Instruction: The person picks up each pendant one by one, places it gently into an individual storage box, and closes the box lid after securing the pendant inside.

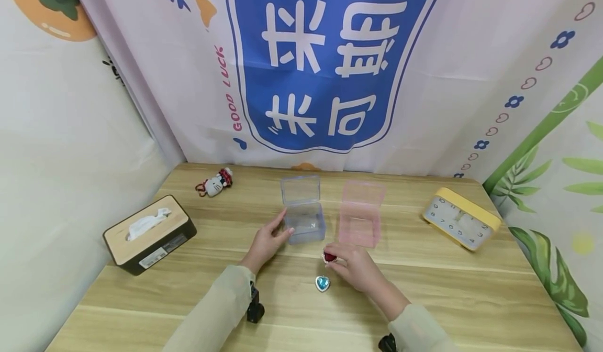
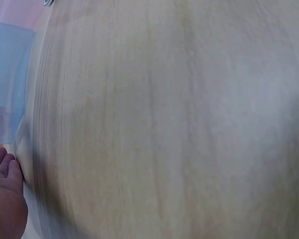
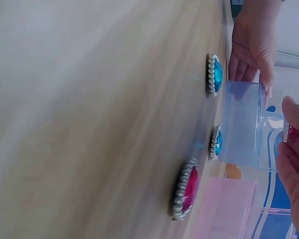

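My right hand (image 1: 357, 267) pinches a red gem with a beaded silvery edge (image 1: 330, 256) between thumb and fingers, above the table in front of the pink box. In the right wrist view this held gem (image 3: 287, 132) shows only as a sliver. Two blue gems (image 3: 217, 74) and another red gem (image 3: 190, 188) lie on the table there; the head view shows one blue gem (image 1: 322, 283). My left hand (image 1: 267, 243) rests with extended fingers against the left side of a clear bluish box (image 1: 307, 235), its lid raised. A pink clear box (image 1: 360, 231), also with lid up, stands right of it.
On the table (image 1: 301, 320), a tissue box (image 1: 165, 239) stands at the left. A small plush toy (image 1: 215, 183) lies at the back left, and a yellow clock (image 1: 461, 218) stands at the right. A printed curtain (image 1: 433, 106) hangs behind the back edge.
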A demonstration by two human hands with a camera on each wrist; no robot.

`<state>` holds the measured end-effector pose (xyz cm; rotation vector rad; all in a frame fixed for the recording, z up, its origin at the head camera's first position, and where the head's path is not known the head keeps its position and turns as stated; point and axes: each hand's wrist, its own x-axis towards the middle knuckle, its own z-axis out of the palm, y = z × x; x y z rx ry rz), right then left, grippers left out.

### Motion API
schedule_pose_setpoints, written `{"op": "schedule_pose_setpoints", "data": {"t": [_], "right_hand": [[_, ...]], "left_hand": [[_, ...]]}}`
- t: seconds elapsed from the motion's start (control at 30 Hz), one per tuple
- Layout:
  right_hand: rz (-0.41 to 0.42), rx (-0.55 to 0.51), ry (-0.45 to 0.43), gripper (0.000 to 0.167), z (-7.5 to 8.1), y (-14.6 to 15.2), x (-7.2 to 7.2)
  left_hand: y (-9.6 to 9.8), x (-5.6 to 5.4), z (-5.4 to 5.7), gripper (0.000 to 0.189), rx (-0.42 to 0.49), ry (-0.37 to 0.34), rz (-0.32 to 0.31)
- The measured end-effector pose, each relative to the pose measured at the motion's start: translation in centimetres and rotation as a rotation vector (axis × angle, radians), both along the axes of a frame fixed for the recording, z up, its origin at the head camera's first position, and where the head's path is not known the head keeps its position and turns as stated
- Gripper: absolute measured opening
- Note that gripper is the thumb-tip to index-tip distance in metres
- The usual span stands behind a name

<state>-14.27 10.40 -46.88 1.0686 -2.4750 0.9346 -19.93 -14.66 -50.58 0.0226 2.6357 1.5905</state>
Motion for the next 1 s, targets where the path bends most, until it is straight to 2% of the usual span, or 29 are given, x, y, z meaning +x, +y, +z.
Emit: {"op": "schedule_pose_setpoints", "data": {"t": [0.27, 0.5, 0.67, 0.83, 1.0], "right_hand": [[-0.068, -0.005, -0.045, 0.032, 0.7, -1.4, -1.8], [-0.101, -0.040, -0.081, 0.030, 1.0, -2.5, -3.6], [-0.150, -0.026, -0.099, 0.029, 1.0, -3.3, -4.7], [-0.166, -0.016, -0.087, 0.029, 0.6, -3.7, -5.9], [-0.190, 0.025, -0.126, 0.030, 0.3, -3.9, -6.9]], "left_hand": [[-0.1, 0.1, 0.0, 0.066, -0.007, 0.025, -0.001], [0.1, 0.2, 0.1, 0.065, 0.009, 0.017, -0.003], [0.1, 0.2, 0.1, 0.065, 0.012, 0.029, -0.005], [0.1, 0.2, 0.1, 0.065, 0.013, 0.025, -0.003], [0.2, 0.2, 0.1, 0.064, 0.003, 0.036, 0.005]]}}
